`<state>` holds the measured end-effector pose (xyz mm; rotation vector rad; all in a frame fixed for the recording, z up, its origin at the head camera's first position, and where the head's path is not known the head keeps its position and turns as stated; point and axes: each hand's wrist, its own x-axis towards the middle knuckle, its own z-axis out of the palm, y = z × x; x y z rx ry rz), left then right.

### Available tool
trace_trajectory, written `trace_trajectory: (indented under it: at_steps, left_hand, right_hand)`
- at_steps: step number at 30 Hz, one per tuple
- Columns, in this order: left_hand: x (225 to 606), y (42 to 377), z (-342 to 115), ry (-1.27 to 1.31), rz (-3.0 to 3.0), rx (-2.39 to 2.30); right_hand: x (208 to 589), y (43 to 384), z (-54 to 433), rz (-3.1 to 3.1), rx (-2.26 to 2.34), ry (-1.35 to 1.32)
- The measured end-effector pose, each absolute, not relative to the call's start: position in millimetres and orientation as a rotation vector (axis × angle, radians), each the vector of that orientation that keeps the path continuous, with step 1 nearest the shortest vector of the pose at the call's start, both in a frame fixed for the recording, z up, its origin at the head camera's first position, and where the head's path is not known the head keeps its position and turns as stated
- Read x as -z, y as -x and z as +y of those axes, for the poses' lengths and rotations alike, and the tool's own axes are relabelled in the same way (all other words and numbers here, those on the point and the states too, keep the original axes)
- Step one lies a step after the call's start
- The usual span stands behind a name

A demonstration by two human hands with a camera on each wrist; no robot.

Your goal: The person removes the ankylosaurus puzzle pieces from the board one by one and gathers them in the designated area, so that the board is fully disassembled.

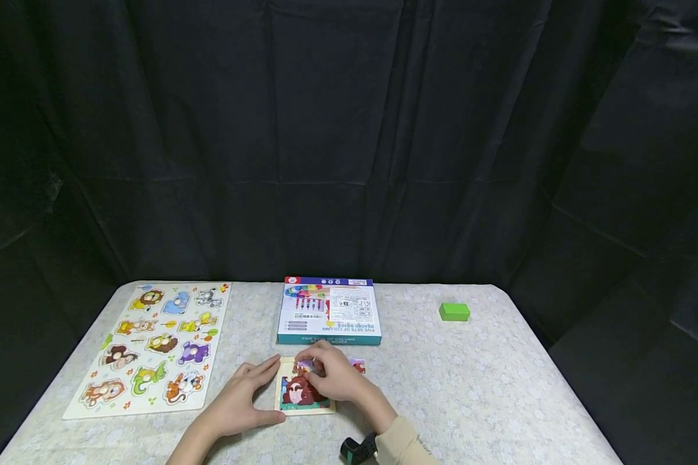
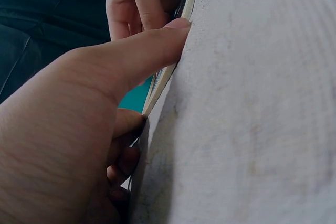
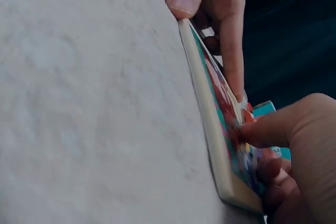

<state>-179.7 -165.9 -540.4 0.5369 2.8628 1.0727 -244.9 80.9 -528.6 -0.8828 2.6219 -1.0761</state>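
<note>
A small jigsaw puzzle (image 1: 302,392) in a pale wooden tray, with a brown animal picture, lies on the table. My left hand (image 1: 240,397) is spread along its left side, thumb at the near corner and index finger at the far corner. My right hand (image 1: 336,374) is over the tray's upper right part, thumb and index finger pinching a puzzle piece that the fingers mostly hide. In the right wrist view, that thumb tip (image 3: 252,131) sits right at the picture surface. A colourful puzzle piece (image 1: 357,365) shows behind the right hand.
A white animal peg board (image 1: 164,342) covers the table's left part. Beyond the tray lies a flat toy box (image 1: 328,311) with a teal side. A green block (image 1: 454,312) sits farther right. Dark cloth (image 1: 349,142) hangs behind the table.
</note>
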Motion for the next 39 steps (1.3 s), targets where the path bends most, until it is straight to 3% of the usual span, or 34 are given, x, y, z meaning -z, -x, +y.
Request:
trace_trajectory:
  at_steps: [39]
  left_hand:
    - [539.8, 180.0, -165.4, -0.567, 2.874, -1.058]
  right_hand:
    - [519.2, 250.8, 90.6, 2.657, 0.881, 1.0]
